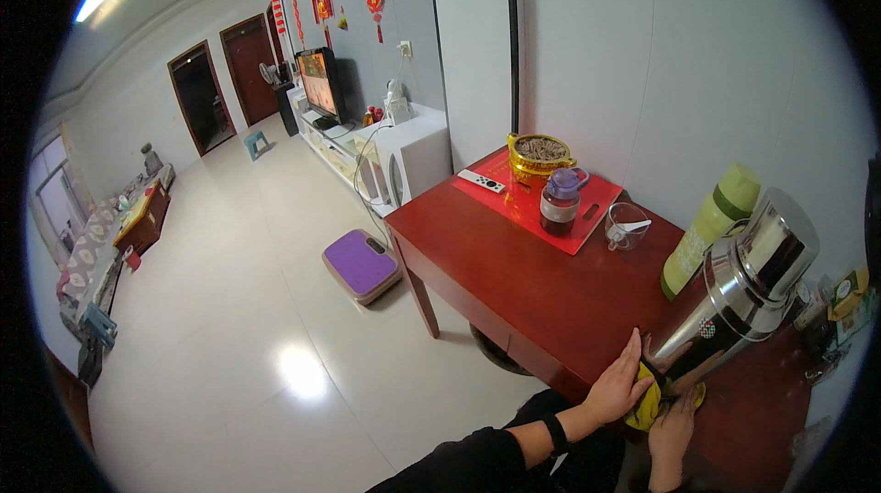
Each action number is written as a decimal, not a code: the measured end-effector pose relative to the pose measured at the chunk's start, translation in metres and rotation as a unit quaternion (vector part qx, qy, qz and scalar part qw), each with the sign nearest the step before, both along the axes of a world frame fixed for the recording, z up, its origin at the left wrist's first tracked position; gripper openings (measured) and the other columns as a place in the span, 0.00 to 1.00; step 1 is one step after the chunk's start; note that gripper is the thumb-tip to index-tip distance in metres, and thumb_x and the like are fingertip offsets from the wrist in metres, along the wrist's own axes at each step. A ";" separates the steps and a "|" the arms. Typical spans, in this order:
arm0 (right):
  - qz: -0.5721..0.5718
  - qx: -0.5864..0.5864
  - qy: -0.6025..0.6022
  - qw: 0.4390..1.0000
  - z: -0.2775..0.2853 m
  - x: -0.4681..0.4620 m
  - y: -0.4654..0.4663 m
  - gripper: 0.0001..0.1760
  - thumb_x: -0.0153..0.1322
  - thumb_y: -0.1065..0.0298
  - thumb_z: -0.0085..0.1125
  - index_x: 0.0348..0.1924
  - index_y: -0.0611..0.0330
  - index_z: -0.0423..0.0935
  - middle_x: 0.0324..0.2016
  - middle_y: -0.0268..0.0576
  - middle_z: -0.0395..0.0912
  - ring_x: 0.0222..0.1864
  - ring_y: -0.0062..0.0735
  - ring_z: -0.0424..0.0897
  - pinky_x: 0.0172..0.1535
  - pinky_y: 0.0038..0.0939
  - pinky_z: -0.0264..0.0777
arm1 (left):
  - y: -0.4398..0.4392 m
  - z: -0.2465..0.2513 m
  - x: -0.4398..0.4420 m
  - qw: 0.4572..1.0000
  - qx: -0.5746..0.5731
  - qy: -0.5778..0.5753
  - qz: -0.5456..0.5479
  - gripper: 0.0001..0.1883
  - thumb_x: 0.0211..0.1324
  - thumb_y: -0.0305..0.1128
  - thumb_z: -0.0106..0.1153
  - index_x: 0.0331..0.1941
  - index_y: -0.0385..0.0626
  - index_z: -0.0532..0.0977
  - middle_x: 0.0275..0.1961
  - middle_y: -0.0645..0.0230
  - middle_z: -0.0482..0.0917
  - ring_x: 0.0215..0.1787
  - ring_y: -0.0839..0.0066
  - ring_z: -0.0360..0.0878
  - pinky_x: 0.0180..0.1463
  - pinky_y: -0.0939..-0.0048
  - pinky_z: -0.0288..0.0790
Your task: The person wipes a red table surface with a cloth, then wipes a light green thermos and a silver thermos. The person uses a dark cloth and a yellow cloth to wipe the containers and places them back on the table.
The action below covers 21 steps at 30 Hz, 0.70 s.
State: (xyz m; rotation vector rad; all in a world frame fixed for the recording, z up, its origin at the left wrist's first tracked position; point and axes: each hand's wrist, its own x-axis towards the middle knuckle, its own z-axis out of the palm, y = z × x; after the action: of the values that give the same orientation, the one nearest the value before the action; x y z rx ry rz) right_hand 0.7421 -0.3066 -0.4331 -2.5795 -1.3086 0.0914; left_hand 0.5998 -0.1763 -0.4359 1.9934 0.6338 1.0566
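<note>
A yellow cloth [645, 402] with dark edging is bunched at the front edge of the dark red wooden table [495, 271], by the base of a shiny steel vacuum flask [723, 307]. My left hand [612, 386], a black band on its wrist, holds the cloth from the left with its fingers extended along the flask's foot. On the other side of the bunch, my right hand [671, 430] presses the cloth near the flask's base. Part of the cloth shows beyond the right fingers. The flask stands upright, and a green bottle [709, 235] is just behind it.
A red mat [585, 235] bears a gold pot [540, 157], a remote control [482, 181] and a purple-lidded bottle [560, 200]. Beside it is a glass cup [625, 227] with a white spoon. Packets [848, 293] crowd the right end. A purple foot machine [361, 266] sits on the floor.
</note>
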 end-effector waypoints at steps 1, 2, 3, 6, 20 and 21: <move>0.011 0.016 -0.003 1.000 0.003 -0.007 -0.001 0.33 0.78 0.72 0.45 0.74 0.78 0.54 0.75 0.66 0.55 0.77 0.61 0.54 0.79 0.48 0.46 | 0.000 -0.001 0.000 1.000 -0.003 0.003 0.001 0.47 0.72 0.36 0.55 0.79 0.35 0.34 0.79 0.34 0.51 0.78 0.42 0.58 0.77 0.58 0.59; 0.023 0.033 -0.005 0.999 0.005 -0.014 -0.003 0.33 0.77 0.72 0.46 0.73 0.80 0.56 0.75 0.68 0.55 0.77 0.62 0.55 0.79 0.48 0.47 | 0.000 -0.002 0.000 1.000 0.001 -0.001 -0.001 0.47 0.72 0.36 0.55 0.79 0.35 0.34 0.79 0.34 0.51 0.79 0.42 0.58 0.77 0.58 0.59; 0.034 0.050 -0.007 0.998 0.009 -0.019 -0.005 0.33 0.75 0.73 0.47 0.71 0.82 0.57 0.74 0.69 0.55 0.76 0.62 0.56 0.79 0.48 0.48 | 0.001 -0.002 0.000 1.000 0.005 -0.004 -0.003 0.46 0.73 0.36 0.55 0.79 0.35 0.34 0.79 0.34 0.51 0.79 0.42 0.58 0.77 0.58 0.59; 0.042 0.009 0.024 0.999 0.019 -0.019 -0.012 0.32 0.78 0.69 0.46 0.72 0.81 0.57 0.75 0.68 0.55 0.76 0.62 0.56 0.78 0.48 0.48 | 0.004 -0.004 -0.001 1.000 0.019 -0.001 -0.010 0.46 0.73 0.36 0.55 0.79 0.34 0.35 0.79 0.33 0.51 0.79 0.42 0.57 0.77 0.58 0.58; 0.013 0.004 0.022 1.000 0.017 0.034 0.004 0.33 0.78 0.68 0.46 0.72 0.81 0.56 0.74 0.69 0.56 0.78 0.62 0.52 0.79 0.49 0.45 | 0.007 -0.006 -0.004 1.000 0.005 0.010 -0.020 0.45 0.73 0.36 0.54 0.79 0.33 0.36 0.79 0.34 0.51 0.79 0.44 0.57 0.78 0.59 0.58; 0.028 0.003 0.015 0.999 0.019 0.027 0.001 0.33 0.78 0.68 0.46 0.72 0.82 0.56 0.74 0.69 0.55 0.78 0.63 0.52 0.79 0.49 0.45 | 0.006 -0.005 -0.004 1.000 0.010 0.004 -0.018 0.45 0.73 0.36 0.54 0.79 0.33 0.36 0.79 0.34 0.51 0.79 0.44 0.57 0.78 0.59 0.58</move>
State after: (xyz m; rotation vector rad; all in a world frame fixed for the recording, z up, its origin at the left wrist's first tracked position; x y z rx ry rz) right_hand 0.7691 -0.3056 -0.4137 -2.5258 -1.3687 0.1357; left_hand 0.5957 -0.1702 -0.4413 2.0201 0.5911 1.0369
